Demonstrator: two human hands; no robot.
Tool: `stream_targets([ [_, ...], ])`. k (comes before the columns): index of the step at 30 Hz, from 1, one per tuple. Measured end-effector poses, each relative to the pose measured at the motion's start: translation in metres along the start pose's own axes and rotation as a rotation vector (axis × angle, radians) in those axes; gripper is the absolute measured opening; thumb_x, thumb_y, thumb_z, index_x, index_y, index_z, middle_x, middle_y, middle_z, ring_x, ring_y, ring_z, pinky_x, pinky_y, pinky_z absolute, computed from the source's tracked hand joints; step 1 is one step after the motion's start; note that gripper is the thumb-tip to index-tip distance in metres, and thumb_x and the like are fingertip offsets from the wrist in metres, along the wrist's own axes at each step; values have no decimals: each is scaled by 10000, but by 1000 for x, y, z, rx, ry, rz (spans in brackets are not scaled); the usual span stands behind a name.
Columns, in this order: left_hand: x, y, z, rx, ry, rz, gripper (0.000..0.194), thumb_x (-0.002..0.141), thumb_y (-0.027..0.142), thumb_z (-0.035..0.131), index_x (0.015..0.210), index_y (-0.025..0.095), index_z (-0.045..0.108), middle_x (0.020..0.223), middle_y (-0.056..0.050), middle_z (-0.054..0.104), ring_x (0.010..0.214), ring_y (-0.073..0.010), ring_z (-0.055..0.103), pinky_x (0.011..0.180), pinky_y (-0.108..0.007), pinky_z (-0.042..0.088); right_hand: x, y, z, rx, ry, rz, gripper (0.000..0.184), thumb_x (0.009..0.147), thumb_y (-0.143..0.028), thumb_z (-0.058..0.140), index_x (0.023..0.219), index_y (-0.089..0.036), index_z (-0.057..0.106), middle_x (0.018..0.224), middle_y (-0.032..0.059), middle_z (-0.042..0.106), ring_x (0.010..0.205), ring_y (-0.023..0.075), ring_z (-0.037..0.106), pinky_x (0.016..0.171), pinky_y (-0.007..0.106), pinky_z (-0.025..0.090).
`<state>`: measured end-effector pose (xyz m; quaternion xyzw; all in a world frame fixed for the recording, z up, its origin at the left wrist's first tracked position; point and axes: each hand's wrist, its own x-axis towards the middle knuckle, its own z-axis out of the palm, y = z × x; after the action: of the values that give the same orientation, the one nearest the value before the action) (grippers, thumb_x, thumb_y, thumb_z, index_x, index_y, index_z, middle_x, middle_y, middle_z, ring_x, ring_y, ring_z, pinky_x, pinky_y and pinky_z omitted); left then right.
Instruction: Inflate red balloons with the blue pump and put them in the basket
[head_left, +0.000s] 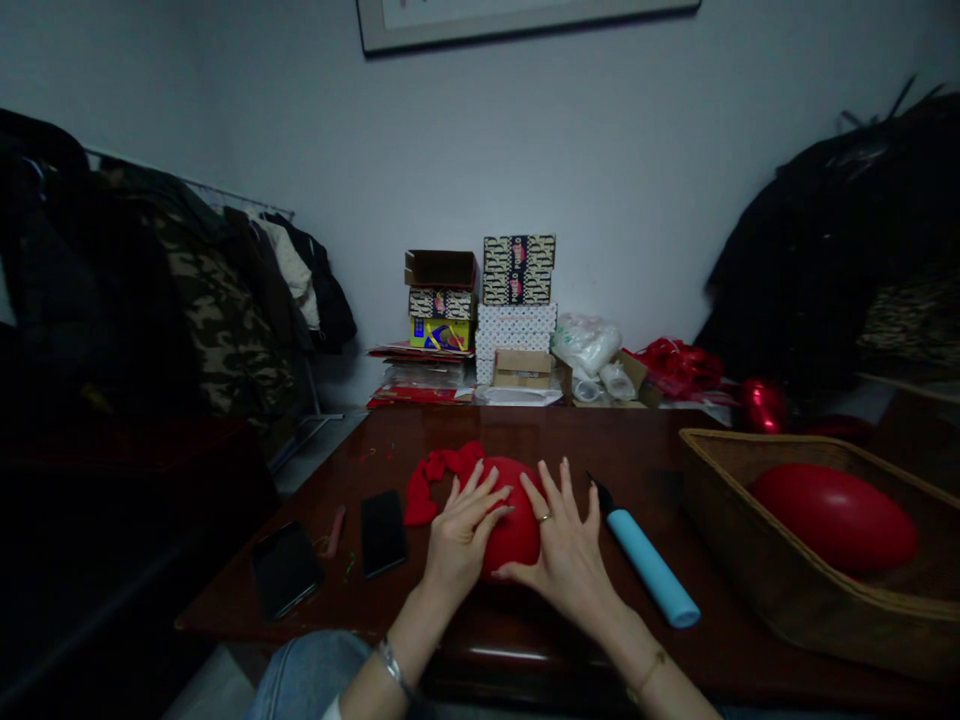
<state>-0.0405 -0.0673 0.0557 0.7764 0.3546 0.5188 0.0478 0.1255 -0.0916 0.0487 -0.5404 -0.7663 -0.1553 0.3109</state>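
Observation:
A round red balloon (508,530) is at the near middle of the dark wooden table, between my two hands. My left hand (466,525) lies against its left side, fingers curved over the top. My right hand (564,545), a ring on one finger, holds the right side with thumb low and fingers spread upward. Behind and to the left lies a bunched red cloth-like strip (426,487). Right of my right hand lies a light-blue hand pump (652,568) with a black nozzle. The balloon's neck cannot be seen.
Two dark phones (383,533) (286,568) and a small reddish stick-like object (337,532) lie on the left. A wicker basket (757,585) at right holds another red balloon (836,515). Stacked boxes (517,330) stand at the far edge; clothes hang left.

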Motion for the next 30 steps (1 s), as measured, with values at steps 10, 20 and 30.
stream_targets([
  [10,18,20,32,100,6,181,291,844,185,534,1116,258,611,1163,-70,617,1144,-237,513,1000,-539,346,-1,25,-23,-231,78,65,1044,536,-574,723,1386,-185,257,1490,160,85,1339,393,-15,1001,641,47],
  [20,40,48,71,32,29,276,295,845,165,529,1111,258,613,1110,-64,648,1115,-236,538,1007,-547,329,-12,68,-46,-269,107,138,998,604,-646,630,1401,-201,226,1496,153,57,1338,395,-17,991,643,48],
  [30,62,80,112,-65,-11,314,281,855,193,518,1109,260,616,1125,-65,639,1162,-241,497,1026,-549,300,-23,107,-79,-388,117,217,950,646,-551,641,1410,-210,189,1498,145,39,1339,389,-32,984,645,50],
])
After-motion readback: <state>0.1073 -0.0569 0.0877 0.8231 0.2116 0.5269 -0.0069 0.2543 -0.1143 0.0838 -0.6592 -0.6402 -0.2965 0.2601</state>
